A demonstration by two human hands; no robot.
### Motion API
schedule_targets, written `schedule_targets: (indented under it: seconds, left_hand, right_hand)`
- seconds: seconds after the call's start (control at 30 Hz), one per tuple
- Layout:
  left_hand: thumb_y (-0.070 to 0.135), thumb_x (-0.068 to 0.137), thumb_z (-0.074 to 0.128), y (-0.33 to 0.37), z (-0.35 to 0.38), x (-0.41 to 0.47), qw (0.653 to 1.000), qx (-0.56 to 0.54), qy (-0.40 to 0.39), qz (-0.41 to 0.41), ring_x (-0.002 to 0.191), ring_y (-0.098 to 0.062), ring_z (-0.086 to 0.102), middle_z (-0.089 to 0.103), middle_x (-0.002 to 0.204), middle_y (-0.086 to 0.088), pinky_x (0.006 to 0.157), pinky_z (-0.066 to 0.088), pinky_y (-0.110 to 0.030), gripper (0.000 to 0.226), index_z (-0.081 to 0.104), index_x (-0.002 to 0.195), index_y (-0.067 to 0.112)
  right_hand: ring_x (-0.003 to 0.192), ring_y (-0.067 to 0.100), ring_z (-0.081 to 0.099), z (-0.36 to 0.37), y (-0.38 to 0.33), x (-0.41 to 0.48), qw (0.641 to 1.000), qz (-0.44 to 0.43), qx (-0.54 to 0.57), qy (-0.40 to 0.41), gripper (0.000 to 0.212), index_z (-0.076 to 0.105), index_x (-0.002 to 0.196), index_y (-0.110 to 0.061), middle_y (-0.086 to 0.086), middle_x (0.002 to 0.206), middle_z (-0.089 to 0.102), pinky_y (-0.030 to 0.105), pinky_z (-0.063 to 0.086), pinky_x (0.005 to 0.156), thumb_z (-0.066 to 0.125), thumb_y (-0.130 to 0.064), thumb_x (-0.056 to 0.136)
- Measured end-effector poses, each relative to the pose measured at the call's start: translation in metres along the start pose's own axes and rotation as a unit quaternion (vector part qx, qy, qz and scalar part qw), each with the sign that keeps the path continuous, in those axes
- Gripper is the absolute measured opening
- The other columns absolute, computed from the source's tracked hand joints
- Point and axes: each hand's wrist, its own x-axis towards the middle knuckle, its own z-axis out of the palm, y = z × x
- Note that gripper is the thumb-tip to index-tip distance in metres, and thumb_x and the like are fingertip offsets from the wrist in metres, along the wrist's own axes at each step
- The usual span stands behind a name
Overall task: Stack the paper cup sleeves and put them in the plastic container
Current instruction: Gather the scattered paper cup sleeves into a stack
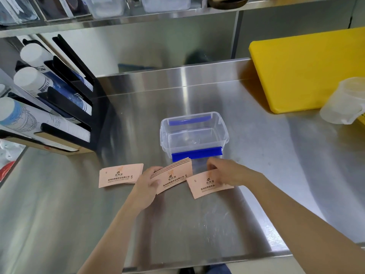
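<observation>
A clear plastic container point(194, 135) with blue clips stands open and empty in the middle of the steel counter. Just in front of it, my left hand point(147, 184) grips a small stack of pink paper cup sleeves point(173, 176) by its left end, tilted up off the counter. My right hand point(227, 172) rests its fingers on a single pink sleeve point(203, 185) lying flat at the right. Another pink sleeve pile point(120, 175) lies flat to the left, untouched.
A black cup dispenser rack point(65, 107) with paper cups stands at the left. A yellow cutting board point(308, 70) and a translucent measuring jug point(345, 101) sit at the right. The steel counter point(177, 224) has its front edge near my arms.
</observation>
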Motion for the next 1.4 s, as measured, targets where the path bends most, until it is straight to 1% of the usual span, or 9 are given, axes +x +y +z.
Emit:
schedule_targets:
  seconds: [0.17, 0.4, 0.53, 0.7, 0.8, 0.9, 1.03, 1.2, 1.4]
  left_hand:
    - [-0.007, 0.086, 0.039, 0.002, 0.001, 0.000, 1.000, 0.006, -0.001, -0.002, 0.102, -0.017, 0.053, 0.059, 0.107, -0.001, 0.084, 0.038, -0.026, 0.041, 0.050, 0.102, 0.029]
    - [-0.008, 0.077, 0.047, 0.000, -0.002, -0.002, 1.000, 0.000, -0.029, 0.003, 0.101, -0.011, 0.055, 0.059, 0.104, 0.007, 0.084, 0.043, -0.020, 0.046, 0.052, 0.098, 0.033]
    - [-0.003, 0.081, 0.051, -0.002, 0.003, -0.003, 0.999, 0.016, -0.020, 0.020, 0.096, -0.011, 0.056, 0.056, 0.098, 0.013, 0.087, 0.042, -0.023, 0.037, 0.051, 0.102, 0.027]
    - [-0.005, 0.084, 0.046, -0.002, 0.001, -0.002, 0.998, 0.039, -0.036, 0.027, 0.092, 0.000, 0.053, 0.051, 0.096, 0.021, 0.079, 0.040, -0.012, 0.038, 0.048, 0.104, 0.028]
    - [-0.009, 0.082, 0.048, -0.004, 0.003, -0.004, 0.999, 0.016, -0.003, 0.028, 0.098, -0.007, 0.050, 0.049, 0.105, 0.014, 0.091, 0.039, -0.021, 0.047, 0.040, 0.111, 0.027]
    - [-0.006, 0.082, 0.056, -0.007, 0.005, -0.008, 0.998, -0.043, 0.048, -0.014, 0.084, -0.010, 0.052, 0.049, 0.106, 0.008, 0.082, 0.042, -0.024, 0.053, 0.031, 0.114, 0.028]
    - [0.009, 0.077, 0.068, -0.014, 0.005, -0.009, 0.991, -0.054, 0.112, -0.057, 0.091, -0.023, 0.059, 0.063, 0.098, -0.005, 0.085, 0.047, -0.034, 0.028, 0.049, 0.088, 0.026]
    - [0.013, 0.076, 0.070, -0.015, 0.002, -0.009, 0.987, -0.067, 0.126, -0.072, 0.065, -0.016, 0.052, 0.065, 0.084, -0.009, 0.060, 0.039, -0.020, 0.014, 0.062, 0.086, 0.017]
    - [0.008, 0.077, 0.068, -0.023, 0.002, -0.009, 0.986, -0.100, 0.106, -0.085, 0.061, -0.016, 0.055, 0.067, 0.091, -0.019, 0.066, 0.049, -0.028, 0.015, 0.062, 0.072, 0.021]
  right_hand:
    - [0.093, 0.022, 0.055, 0.009, -0.022, -0.003, 0.984, -0.067, 0.123, 0.107, 0.013, 0.050, 0.095, -0.016, -0.001, 0.100, 0.057, 0.030, 0.048, 0.076, 0.049, -0.005, 0.088]
    - [0.110, 0.023, 0.053, 0.033, -0.055, 0.008, 0.966, -0.090, 0.062, 0.235, 0.042, 0.044, 0.129, -0.011, 0.003, 0.132, 0.044, 0.032, 0.047, 0.091, 0.057, -0.019, 0.090]
    - [0.108, 0.025, 0.054, 0.042, -0.059, 0.011, 0.957, -0.066, 0.001, 0.281, 0.045, 0.050, 0.125, -0.010, 0.007, 0.128, 0.052, 0.033, 0.046, 0.091, 0.060, -0.031, 0.087]
    - [0.102, 0.024, 0.054, 0.047, -0.059, 0.016, 0.966, -0.034, 0.064, 0.250, 0.047, 0.049, 0.118, -0.007, 0.008, 0.119, 0.053, 0.031, 0.045, 0.085, 0.063, -0.036, 0.084]
    - [0.103, 0.021, 0.053, 0.046, -0.055, 0.015, 0.967, -0.031, 0.100, 0.233, 0.040, 0.049, 0.116, -0.009, 0.006, 0.118, 0.054, 0.029, 0.045, 0.089, 0.065, -0.027, 0.084]
    - [0.099, 0.018, 0.053, 0.046, -0.051, 0.015, 0.962, -0.031, 0.152, 0.225, 0.033, 0.052, 0.111, -0.010, 0.006, 0.114, 0.056, 0.029, 0.045, 0.090, 0.066, -0.017, 0.083]
    - [0.095, 0.019, 0.056, 0.048, -0.048, 0.015, 0.956, -0.015, 0.183, 0.229, 0.029, 0.055, 0.105, -0.010, 0.006, 0.106, 0.060, 0.032, 0.049, 0.089, 0.068, -0.016, 0.081]
    - [0.084, 0.015, 0.057, 0.051, -0.048, 0.015, 0.947, 0.006, 0.224, 0.231, 0.027, 0.058, 0.103, -0.009, 0.002, 0.100, 0.059, 0.024, 0.052, 0.078, 0.069, -0.017, 0.080]
    - [0.051, 0.011, 0.058, 0.051, -0.046, 0.015, 0.930, 0.003, 0.320, 0.181, 0.019, 0.057, 0.100, -0.015, 0.015, 0.107, 0.065, 0.012, 0.053, 0.051, 0.064, -0.008, 0.084]
